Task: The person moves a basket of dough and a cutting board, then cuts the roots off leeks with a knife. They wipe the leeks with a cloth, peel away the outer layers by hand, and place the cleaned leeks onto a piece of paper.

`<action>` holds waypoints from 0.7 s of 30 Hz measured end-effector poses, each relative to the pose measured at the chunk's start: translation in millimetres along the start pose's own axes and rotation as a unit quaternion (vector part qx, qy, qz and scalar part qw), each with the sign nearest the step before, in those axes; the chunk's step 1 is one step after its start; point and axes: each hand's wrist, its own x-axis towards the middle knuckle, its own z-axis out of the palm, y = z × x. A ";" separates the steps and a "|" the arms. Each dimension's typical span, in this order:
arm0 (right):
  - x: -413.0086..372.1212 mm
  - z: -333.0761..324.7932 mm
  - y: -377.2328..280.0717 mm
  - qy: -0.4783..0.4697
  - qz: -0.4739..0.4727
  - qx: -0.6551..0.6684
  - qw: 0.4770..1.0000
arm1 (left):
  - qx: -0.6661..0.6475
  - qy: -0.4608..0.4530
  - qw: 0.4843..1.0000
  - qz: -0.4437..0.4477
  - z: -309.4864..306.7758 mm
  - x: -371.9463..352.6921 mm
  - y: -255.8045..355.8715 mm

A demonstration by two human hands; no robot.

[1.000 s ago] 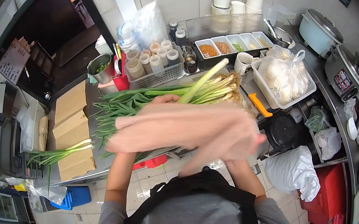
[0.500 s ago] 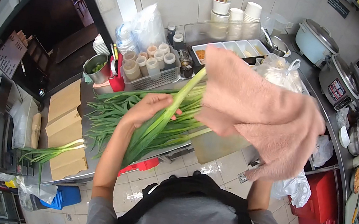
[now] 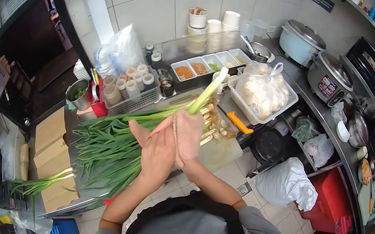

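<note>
A pink cloth [image 3: 186, 136] is wrapped round a thick spring onion [image 3: 209, 93], whose pale end points up and away from me. My right hand [image 3: 186, 162] grips the cloth about the stalk and is mostly covered by it. Against the cloth's left side, my left hand [image 3: 159, 152] closes on the spring onion, thumb sticking out; the leaves below are hidden by the hands. Under and beside both hands lies a big heap of spring onions [image 3: 113, 146], green leaves to the left and roots to the right, partly on a cutting board [image 3: 223, 156].
An orange-handled knife [image 3: 239, 123] lies right of the roots. Behind stand a topping tray [image 3: 181, 79], a basket of bottles [image 3: 133, 103] and a white tub [image 3: 291, 102] with a bagged load. Cardboard [image 3: 52, 141] with a few spring onions is at left. Rice cookers [image 3: 331, 81] stand right.
The cloth, spread and swinging at the right before, has come left and now wraps the spring onion. Both hands have come together over the heap. My view has shifted to the right.
</note>
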 end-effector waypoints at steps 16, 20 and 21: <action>48.1 -27.7 -5.1 -0.156 0.196 0.520 0.816 | -0.422 -0.227 0.863 -0.157 -18.2 -34.7 -42.4; 60.6 -19.3 -1.8 -0.208 0.150 0.607 0.753 | -0.628 -0.282 0.684 -0.242 -33.2 -33.6 -51.7; 61.2 -13.7 -0.5 -0.156 0.133 0.604 0.770 | -0.656 -0.289 0.645 -0.264 -37.3 -31.8 -54.2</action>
